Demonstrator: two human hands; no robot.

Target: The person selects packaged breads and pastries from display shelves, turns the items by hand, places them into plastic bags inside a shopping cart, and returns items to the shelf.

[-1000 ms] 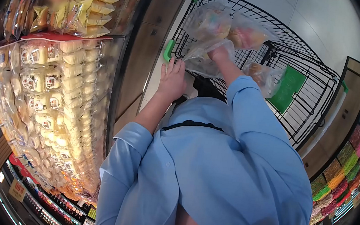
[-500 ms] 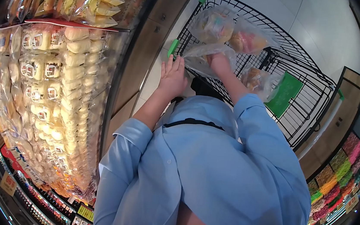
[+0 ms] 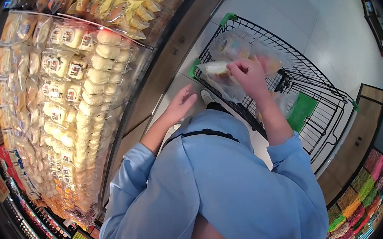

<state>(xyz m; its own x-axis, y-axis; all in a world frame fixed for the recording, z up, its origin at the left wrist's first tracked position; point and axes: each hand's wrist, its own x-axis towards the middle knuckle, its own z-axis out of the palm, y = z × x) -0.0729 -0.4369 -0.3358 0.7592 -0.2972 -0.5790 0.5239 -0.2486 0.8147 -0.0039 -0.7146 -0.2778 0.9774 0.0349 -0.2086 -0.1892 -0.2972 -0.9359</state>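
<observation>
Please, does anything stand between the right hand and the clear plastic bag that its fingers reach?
Nothing visible does. The right hand appears to touch the clear plastic bag in the cart, with no other thing between them.

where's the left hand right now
In the head view, the left hand is just left of centre, between the packaged-food display and the cart, below the cart's nearer green corner.

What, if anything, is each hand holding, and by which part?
Left hand: nothing. Right hand: fingertips at a plastic bag; whether they grip it, and where, cannot be told.
</observation>
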